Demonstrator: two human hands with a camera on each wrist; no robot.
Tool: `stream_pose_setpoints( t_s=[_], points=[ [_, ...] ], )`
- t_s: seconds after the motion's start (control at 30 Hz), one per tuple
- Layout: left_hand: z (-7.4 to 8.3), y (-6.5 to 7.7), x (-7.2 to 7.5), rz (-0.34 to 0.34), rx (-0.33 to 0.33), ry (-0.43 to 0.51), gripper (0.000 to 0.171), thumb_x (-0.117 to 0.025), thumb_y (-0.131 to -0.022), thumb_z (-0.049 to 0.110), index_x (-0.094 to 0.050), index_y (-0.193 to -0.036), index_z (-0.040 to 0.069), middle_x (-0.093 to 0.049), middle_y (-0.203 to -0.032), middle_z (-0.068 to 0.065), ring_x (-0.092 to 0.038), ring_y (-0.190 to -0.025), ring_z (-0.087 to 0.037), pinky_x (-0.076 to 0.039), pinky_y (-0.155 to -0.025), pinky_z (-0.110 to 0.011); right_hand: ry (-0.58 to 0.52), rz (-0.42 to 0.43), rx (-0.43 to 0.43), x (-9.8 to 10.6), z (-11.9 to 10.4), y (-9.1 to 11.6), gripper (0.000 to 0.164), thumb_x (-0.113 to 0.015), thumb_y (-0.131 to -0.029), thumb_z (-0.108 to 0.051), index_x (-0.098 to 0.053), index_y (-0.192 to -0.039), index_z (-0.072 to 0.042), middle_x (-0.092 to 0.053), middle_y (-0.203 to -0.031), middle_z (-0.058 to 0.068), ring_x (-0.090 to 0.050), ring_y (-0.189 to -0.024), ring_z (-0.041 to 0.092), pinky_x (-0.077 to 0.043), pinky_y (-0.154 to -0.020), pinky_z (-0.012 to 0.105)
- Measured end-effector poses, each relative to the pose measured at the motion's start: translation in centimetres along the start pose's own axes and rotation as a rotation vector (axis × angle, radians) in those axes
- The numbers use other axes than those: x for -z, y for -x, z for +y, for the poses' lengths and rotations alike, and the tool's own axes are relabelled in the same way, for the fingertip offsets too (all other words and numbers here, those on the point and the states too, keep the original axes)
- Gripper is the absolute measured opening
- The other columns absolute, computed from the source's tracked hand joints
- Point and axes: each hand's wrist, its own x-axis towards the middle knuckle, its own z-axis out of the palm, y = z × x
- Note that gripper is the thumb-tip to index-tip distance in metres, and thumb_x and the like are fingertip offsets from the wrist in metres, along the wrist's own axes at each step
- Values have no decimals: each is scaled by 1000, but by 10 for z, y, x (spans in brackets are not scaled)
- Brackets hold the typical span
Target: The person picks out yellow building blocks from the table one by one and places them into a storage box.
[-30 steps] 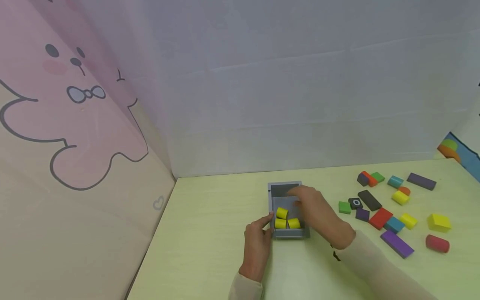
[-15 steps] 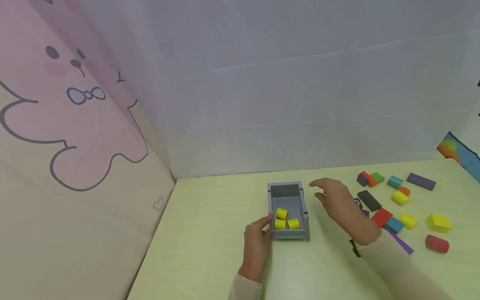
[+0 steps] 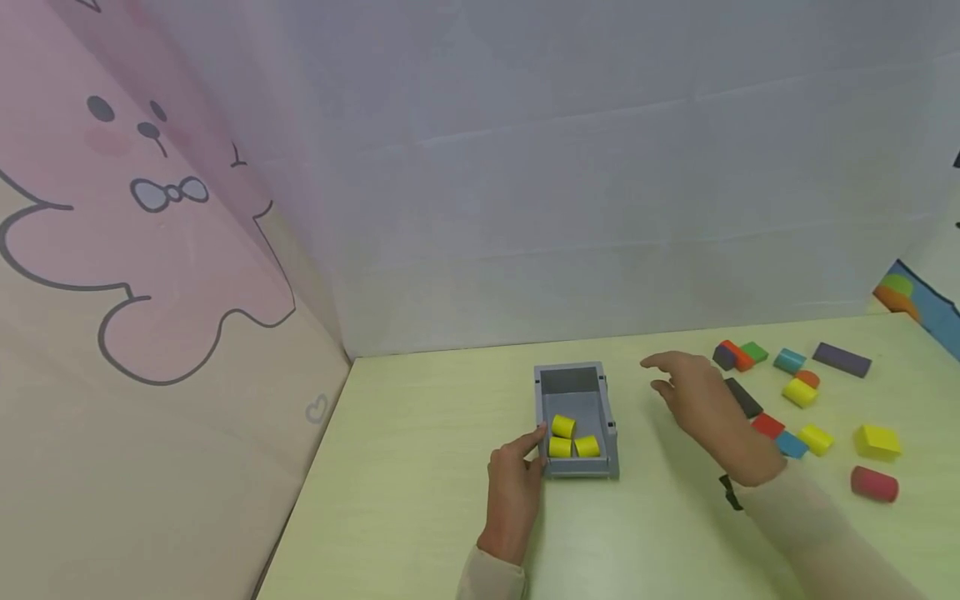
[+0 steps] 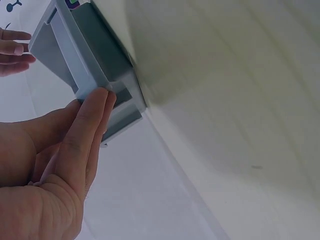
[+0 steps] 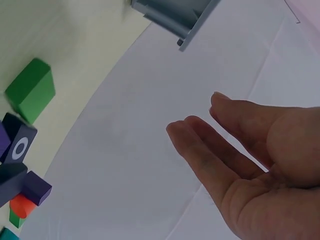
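Head view: two bare hands are occupying opposite sides of a grey box point(image 3: 577, 468) on a pale yellow surface point(image 3: 427, 433). The left hand point(image 3: 516, 487) is resting against the box's left side, its nearly straight fingers touching the wall at the rim; the left wrist view is showing the same contact, the thumb tip being partly hidden. The right hand point(image 3: 712, 417) is hovering to the right of the box, well apart from it, with thumb and fingertips separated; the right wrist view is displaying the gap between them. The box is presenting its uncovered top, and three yellow cylinders point(image 3: 587, 447) are lying close together inside, at the end nearer the person.

Scattered blocks are lying on the surface to the right of the box. Toward the back, a dark cube point(image 3: 724, 357), an orange-red piece point(image 3: 737, 355) and a green block point(image 3: 754, 352) are clustering, while a teal cylinder point(image 3: 790, 361) and a long dark purple block point(image 3: 842, 360) are lying farther right. Nearer the person, a red block point(image 3: 768, 427) and a blue block point(image 3: 792, 444) are adjoining a loose yellow cylinder point(image 3: 816, 439); a yellow block point(image 3: 877, 442) and a red cylinder point(image 3: 874, 484) are lying at far right. Behind the surface, a whitish sheet point(image 3: 600, 208) is hanging.
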Motion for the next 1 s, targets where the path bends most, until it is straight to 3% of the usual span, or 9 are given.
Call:
stream_pose_setpoints(
  t_s=[0.5, 0.73, 0.93, 1.0],
  points=[
    [1, 0, 1, -7, 4, 29, 47, -67, -75, -5, -61, -116, 18, -59, -116, 1, -55, -52, -8, -43, -46, -21, 0, 41, -24, 19, 32, 14, 32, -66, -78, 2, -58, -109, 1, -60, -97, 26, -56, -82, 37, -49, -64, 50],
    [-1, 1, 1, -1, -33, 41, 47, -67, -75, -7, -61, -116, 16, -59, -115, -2, -57, -55, -10, -45, -47, -22, 27, 79, -35, 24, 52, 19, 32, -65, -77, 3, -59, -108, 1, -62, -89, 23, -56, -63, 26, -44, -46, 37],
    [-1, 1, 1, 1, -16, 27, 47, -67, -75, -6, -61, -116, 17, -59, -116, -1, -56, -56, -7, -45, -49, -22, 14, 64, -84, 31, 65, 25, 31, -63, -81, 0, -57, -112, 3, -59, -100, 29, -57, -76, 37, -47, -51, 42],
    [0, 0, 1, -2, -7, 27, 47, -68, -75, -6, -61, -116, 18, -59, -116, -1, -56, -57, -7, -45, -49, -22, 14, 83, -86, 33, 69, 27, 31, -63, -80, 0, -57, -111, 3, -59, -100, 30, -57, -73, 37, -43, -45, 38]
  ],
)
